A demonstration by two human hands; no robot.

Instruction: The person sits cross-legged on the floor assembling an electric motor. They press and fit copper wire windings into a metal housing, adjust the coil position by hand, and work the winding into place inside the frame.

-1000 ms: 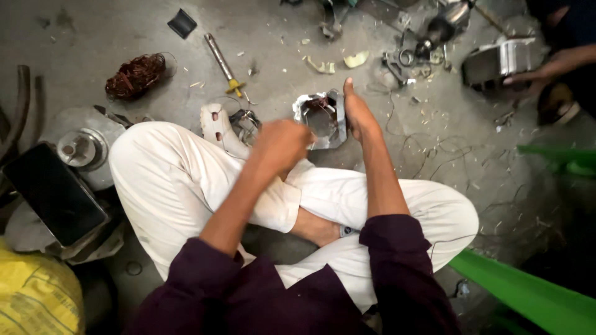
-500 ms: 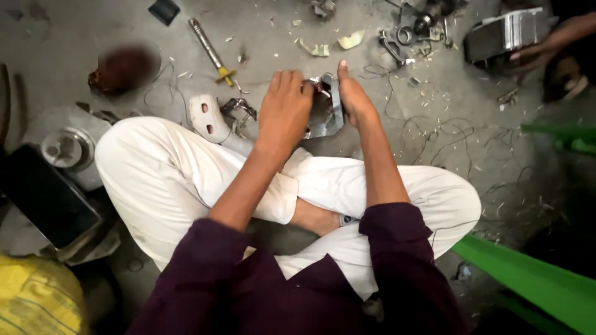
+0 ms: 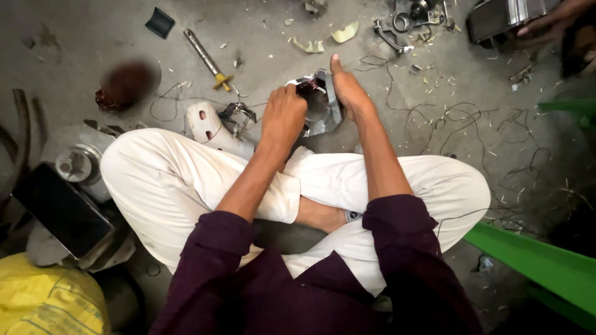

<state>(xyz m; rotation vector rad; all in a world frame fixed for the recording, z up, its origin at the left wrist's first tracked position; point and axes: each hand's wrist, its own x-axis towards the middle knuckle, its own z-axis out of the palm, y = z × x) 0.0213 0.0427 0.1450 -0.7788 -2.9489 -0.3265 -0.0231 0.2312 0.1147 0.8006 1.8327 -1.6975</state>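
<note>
1. Shiny, ring-shaped metal motor housing (image 3: 318, 105) with dark coppery windings at its top edge, lying on the grey concrete floor (image 3: 74, 37) just ahead of the crossed legs in white trousers (image 3: 174, 186); hollow centre visible between the hands
2. Left hand (image 3: 284, 116) curled loosely over the housing's left rim, fingers bent together and touching the metal; whether clamped around it or only resting, cannot tell
3. Right hand (image 3: 347, 93) flat against the housing's right side, fingers straight and pressed together, thumb side up; braced on it, not wrapped around it
4. One yellow-collared steel screwdriver (image 3: 207, 59) lying well to the left of the housing
5. One white plastic cover with two holes (image 3: 208, 124) beside the left knee
6. One blurred reddish-brown coil of wire (image 3: 127, 84) further left
7. One small black square piece (image 3: 161, 22) near the top edge
8. One black-screened phone (image 3: 62, 211) lying on grey metal parts at far left
9. One yellow sack (image 3: 43, 298) in the lower left corner
10. One green bar (image 3: 540, 267) at lower right
11. Loose thin wires (image 3: 472, 124) scattered to the right; one other person's hand (image 3: 546, 22) on a grey metal part (image 3: 503, 15) at top right
</note>
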